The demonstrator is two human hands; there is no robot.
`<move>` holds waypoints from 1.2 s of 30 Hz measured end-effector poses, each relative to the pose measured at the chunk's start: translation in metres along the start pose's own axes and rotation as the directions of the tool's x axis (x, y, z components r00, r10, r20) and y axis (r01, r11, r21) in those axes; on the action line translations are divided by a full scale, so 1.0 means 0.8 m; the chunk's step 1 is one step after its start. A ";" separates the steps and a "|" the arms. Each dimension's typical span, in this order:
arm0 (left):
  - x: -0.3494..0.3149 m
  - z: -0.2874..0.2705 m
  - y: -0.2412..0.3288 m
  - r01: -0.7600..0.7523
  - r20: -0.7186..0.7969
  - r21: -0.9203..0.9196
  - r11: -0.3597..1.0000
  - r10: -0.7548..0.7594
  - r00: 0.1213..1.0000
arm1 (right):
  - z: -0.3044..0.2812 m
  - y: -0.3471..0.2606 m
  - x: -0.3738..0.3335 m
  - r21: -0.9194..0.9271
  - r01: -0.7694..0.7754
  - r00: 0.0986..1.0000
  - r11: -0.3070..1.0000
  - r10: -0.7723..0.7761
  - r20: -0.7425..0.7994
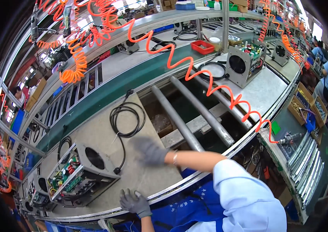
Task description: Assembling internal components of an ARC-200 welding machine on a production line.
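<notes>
My left hand (135,203), in a grey glove, rests at the near edge of the pale work board (140,181), fingers apart and nothing seen in them. Farther up and to the right, my right hand (148,152), gloved too, is over the board and smeared by motion, so its fingers cannot be read. Left of both hands stands a metal-framed unit (80,176) with a round black fan and an exposed green circuit board. A coiled black power cable (127,120) lies on the board beyond my right hand, with one plug end (117,170) beside the unit.
Steel rollers (200,110) bridge a gap right of the board. A second fan unit (244,63) sits on another board beyond them. An orange coiled air hose (210,79) crosses overhead to a power driver (290,138). Metal strips (307,170) and parts boxes (301,104) lie at right.
</notes>
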State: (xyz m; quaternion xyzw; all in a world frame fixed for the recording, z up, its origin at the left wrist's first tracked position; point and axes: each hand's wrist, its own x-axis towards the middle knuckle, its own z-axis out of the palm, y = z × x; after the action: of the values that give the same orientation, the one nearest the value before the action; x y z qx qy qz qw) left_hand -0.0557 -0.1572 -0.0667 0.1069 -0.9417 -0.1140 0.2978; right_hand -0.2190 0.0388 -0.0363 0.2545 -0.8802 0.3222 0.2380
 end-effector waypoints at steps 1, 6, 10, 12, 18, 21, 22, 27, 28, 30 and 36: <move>-0.002 -0.005 0.002 0.023 0.020 0.017 1.000 -0.023 1.000 | -0.044 0.042 0.002 -0.105 -0.087 0.986 0.991 0.071 -0.153; -0.006 0.001 0.006 -0.041 0.008 0.003 0.999 0.041 0.999 | -0.322 0.396 -0.110 -0.624 -0.764 0.508 0.165 0.749 -0.424; -0.007 0.008 -0.002 0.005 0.032 0.079 0.997 -0.008 0.999 | -0.450 0.464 -0.176 0.090 -0.842 0.317 0.532 0.622 -0.716; -0.008 -0.001 0.009 0.002 0.010 0.055 0.998 -0.003 1.000 | -0.460 0.444 -0.171 0.322 -0.717 0.202 0.618 0.627 -0.753; -0.012 0.000 0.004 0.013 0.000 0.124 0.992 -0.013 1.000 | -0.405 0.377 -0.145 0.425 -0.502 0.262 0.753 0.601 -0.755; -0.011 0.015 -0.012 -0.011 -0.051 0.102 0.995 0.016 0.999 | -0.390 0.339 -0.155 0.353 -0.592 0.269 0.724 0.591 -0.760; -0.018 0.023 -0.029 0.011 -0.066 0.119 0.993 -0.003 0.998 | -0.370 0.334 -0.147 0.332 -0.613 0.293 0.717 0.597 -0.747; 0.010 0.005 -0.010 0.117 -0.049 -0.071 0.991 -0.120 0.992 | -0.305 0.322 -0.140 0.217 -0.625 0.470 0.750 0.583 -0.662; 0.015 0.004 -0.013 0.138 -0.064 -0.046 0.989 -0.141 0.988 | -0.290 0.318 -0.137 0.217 -0.589 0.526 0.779 0.573 -0.629; 0.035 0.001 -0.021 0.366 -0.292 -0.248 0.897 -0.430 0.854 | -0.261 0.304 -0.123 0.160 -0.611 0.603 0.775 0.587 -0.541; 0.118 -0.020 -0.026 0.180 -0.110 -0.481 0.858 -0.262 0.959 | -0.180 0.226 -0.083 0.178 -0.559 0.692 0.810 0.574 -0.438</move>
State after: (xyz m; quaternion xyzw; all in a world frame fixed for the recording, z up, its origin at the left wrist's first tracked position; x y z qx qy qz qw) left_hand -0.1190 -0.2051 -0.0092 0.1492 -0.8387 -0.3609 0.3796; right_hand -0.2402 0.2774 -0.0577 -0.1119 -0.8251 0.4449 0.3298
